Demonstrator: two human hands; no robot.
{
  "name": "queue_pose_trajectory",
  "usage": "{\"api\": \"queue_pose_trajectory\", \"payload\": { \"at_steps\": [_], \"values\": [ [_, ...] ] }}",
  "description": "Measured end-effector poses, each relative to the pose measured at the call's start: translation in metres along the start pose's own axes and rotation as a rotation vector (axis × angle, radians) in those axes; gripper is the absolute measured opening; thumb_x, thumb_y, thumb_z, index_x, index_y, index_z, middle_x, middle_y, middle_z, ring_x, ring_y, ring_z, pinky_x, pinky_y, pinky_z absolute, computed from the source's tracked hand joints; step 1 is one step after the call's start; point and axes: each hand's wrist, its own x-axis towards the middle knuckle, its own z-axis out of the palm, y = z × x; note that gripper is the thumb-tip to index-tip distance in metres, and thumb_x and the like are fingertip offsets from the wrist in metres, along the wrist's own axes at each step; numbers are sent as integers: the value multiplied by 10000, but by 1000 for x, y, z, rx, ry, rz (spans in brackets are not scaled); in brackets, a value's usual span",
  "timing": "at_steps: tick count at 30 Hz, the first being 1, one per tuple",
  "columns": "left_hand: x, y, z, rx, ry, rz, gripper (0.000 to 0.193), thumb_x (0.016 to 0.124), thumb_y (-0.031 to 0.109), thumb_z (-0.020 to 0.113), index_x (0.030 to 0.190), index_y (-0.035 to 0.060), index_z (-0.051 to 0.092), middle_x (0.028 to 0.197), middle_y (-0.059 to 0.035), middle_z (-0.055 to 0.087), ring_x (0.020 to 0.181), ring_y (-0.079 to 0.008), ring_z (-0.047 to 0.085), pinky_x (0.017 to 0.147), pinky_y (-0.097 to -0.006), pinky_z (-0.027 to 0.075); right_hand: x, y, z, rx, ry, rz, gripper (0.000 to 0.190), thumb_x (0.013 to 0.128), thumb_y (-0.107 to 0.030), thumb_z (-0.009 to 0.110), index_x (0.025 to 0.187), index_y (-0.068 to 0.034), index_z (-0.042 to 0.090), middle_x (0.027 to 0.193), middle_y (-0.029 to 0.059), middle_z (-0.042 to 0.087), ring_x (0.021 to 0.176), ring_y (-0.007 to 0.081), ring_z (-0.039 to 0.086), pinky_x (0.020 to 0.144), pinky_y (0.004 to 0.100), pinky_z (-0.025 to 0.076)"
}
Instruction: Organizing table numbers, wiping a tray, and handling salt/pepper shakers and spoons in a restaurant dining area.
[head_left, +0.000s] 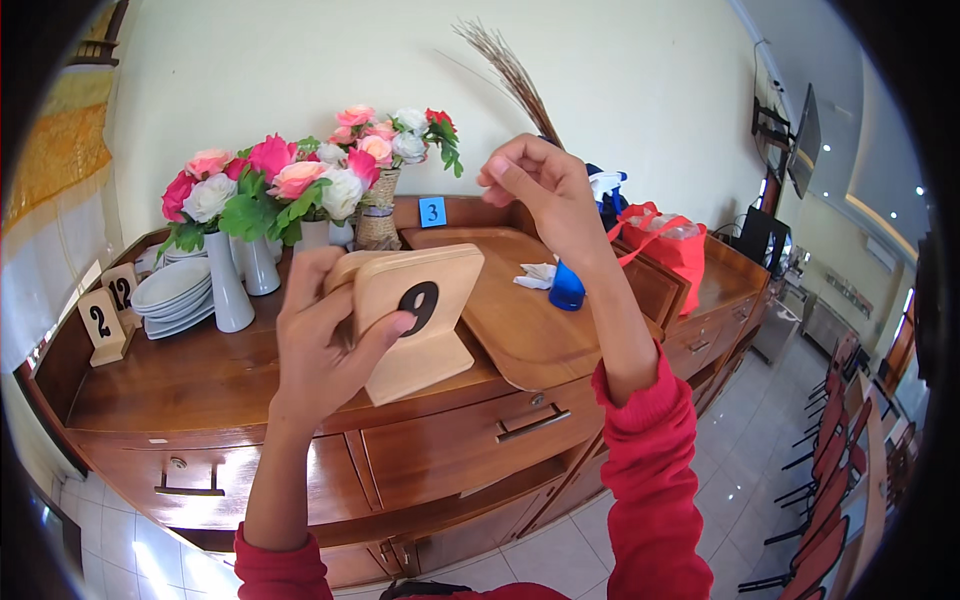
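My left hand (322, 337) grips several stacked wooden number stands (459, 300) above the cabinet's front edge; the front one bears a black 9, partly covered by my thumb. Raised to the right, my right hand (536, 180) has curled fingers, with nothing visible in them, in front of the wall. Behind it are a bundle of thin sticks (517, 75) and a spray bottle with a blue body (568, 289), whose middle my forearm hides. Two more wooden stands, numbered 2 (99, 326) and 12 (122, 289), stand upright at the cabinet's left end.
White plates (172, 289) are stacked beside white vases (229, 281) of artificial flowers. A woven vase (379, 210) stands behind. A brown tray (495, 330) lies on the wooden cabinet (180, 386), near a white cloth (535, 276), a blue number card (432, 212) and a red bag (667, 247).
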Motion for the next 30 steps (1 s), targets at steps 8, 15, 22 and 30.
{"api": "queue_pose_trajectory", "payload": {
  "at_steps": [8,15,22,30],
  "values": [
    [-47,-8,-47,-50,302,-159,316,694,208,727,847,-48,622,1013,-122,436,916,-219,465,806,-322,382,16,121,-50,-1380,-240,176,151,766,-111,559,862,3,585,920,201,595,838,332,593,699,386,483],
    [-70,-15,-67,-1,353,-323,429,693,347,714,820,-49,609,980,-132,422,871,-210,413,761,-316,347,23,202,-36,-1535,-69,872,380,735,-143,584,1065,41,544,1150,291,476,1058,418,512,858,425,450],
    [-71,-24,-66,-60,259,-335,419,671,352,722,788,-37,620,945,-129,427,853,-208,408,705,-310,355,8,236,-51,-1739,-147,1354,618,788,-281,566,1275,56,392,1322,299,317,1213,418,366,960,505,325],
    [-68,-26,-66,-134,282,-376,387,638,341,730,741,-21,639,868,-115,471,855,-206,403,685,-312,358,-5,211,-53,-1704,-313,1257,419,742,-226,625,1129,-66,594,1188,124,558,1081,257,550,869,384,446]
  ]
}}
